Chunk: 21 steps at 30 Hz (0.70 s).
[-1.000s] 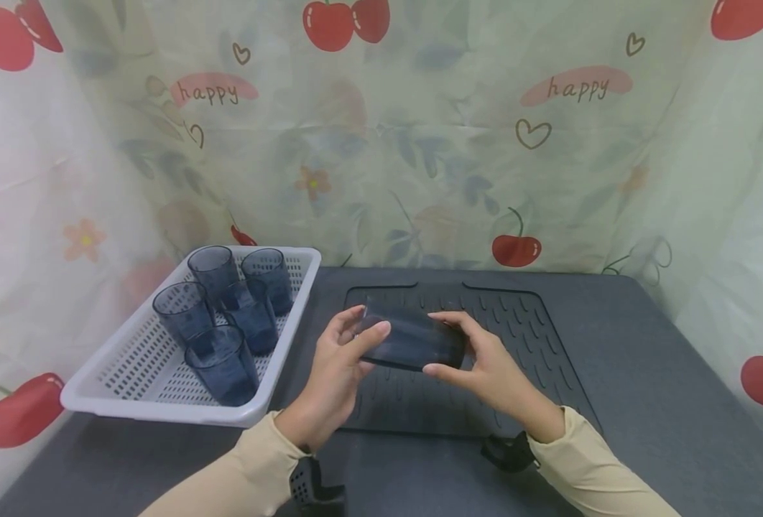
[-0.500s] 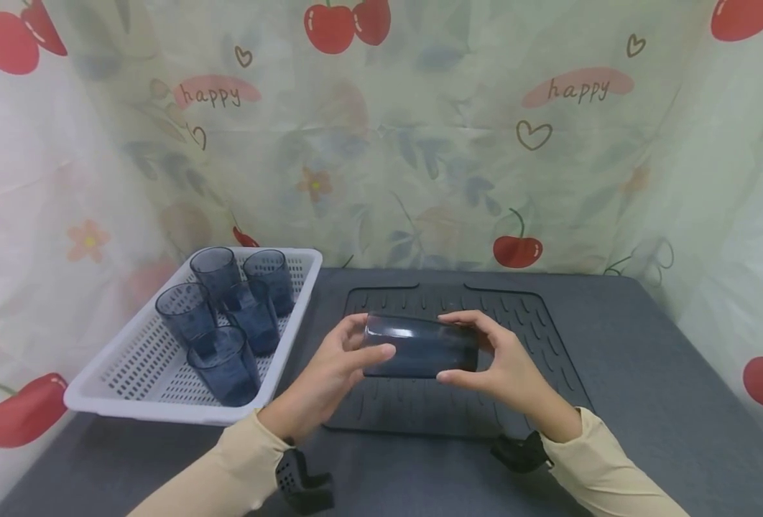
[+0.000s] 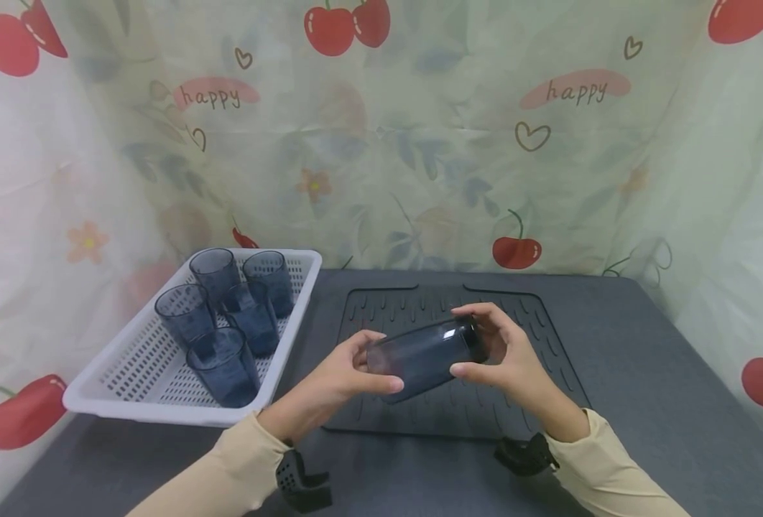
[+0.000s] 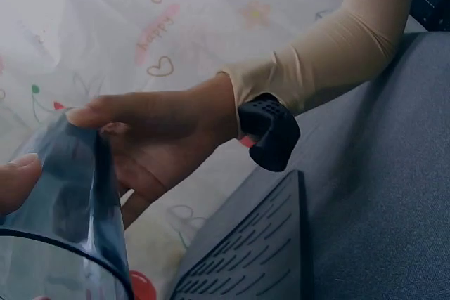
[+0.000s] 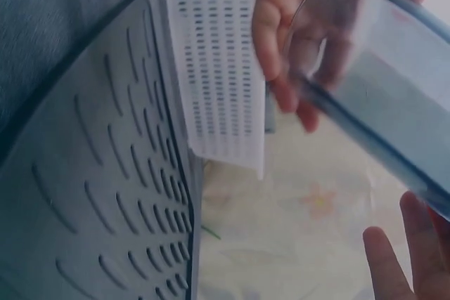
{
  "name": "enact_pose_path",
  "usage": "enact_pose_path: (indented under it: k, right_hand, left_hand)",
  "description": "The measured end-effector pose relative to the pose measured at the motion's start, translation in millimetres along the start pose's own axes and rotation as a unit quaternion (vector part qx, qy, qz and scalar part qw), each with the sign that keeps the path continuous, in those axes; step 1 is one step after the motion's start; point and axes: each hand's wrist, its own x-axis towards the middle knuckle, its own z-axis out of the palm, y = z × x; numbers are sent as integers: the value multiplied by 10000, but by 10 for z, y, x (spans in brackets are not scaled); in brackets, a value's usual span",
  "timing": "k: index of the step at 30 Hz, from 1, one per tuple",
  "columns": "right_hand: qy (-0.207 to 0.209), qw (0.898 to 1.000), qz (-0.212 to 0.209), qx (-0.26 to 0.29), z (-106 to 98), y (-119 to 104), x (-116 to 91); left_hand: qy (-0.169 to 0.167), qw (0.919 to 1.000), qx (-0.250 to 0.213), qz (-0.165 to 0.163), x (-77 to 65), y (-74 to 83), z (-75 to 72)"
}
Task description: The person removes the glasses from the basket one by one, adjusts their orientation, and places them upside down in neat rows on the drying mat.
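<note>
A dark blue drinking glass [image 3: 423, 355] is held on its side above a black drying mat [image 3: 420, 413], between both hands. My left hand [image 3: 349, 373] grips its left, rim end, thumb in front and fingers behind. At the other, base end my right hand [image 3: 507, 355] holds it, thumb below and fingers over the top. The glass tilts with its left end lower. In the left wrist view the clear glass [image 4: 70, 187] shows large at the left; in the right wrist view the glass [image 5: 394, 82] lies between both hands' fingers.
A white perforated basket [image 3: 129, 413] stands to the left with several similar blue glasses [image 3: 223, 366] upright or leaning inside. The ridged mat lies on a dark grey table [image 3: 666, 402]. A printed curtain [image 3: 381, 143] surrounds the table's back and sides.
The glass has turned between the hands, its left end dropping and its right end rising. Both hands have shifted slightly, the right one to the right. The basket's glasses have not moved.
</note>
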Motion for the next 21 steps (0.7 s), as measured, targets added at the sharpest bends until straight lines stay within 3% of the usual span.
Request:
enact_pose_path:
  k: [4, 12, 18, 21]
  right_hand:
    - [56, 9985, -12, 540, 25, 0, 12]
    - [240, 9935, -131, 1101, 60, -3, 24]
    - [421, 9914, -55, 1241, 81, -10, 29]
    - [432, 9916, -22, 1222, 84, -13, 29]
  left_hand:
    - [-49, 9999, 72, -76, 21, -27, 28]
    - [28, 9994, 305, -153, 71, -54, 85]
    - [128, 9956, 916, -129, 77, -73, 95]
    - [109, 9958, 905, 79, 68, -70, 61]
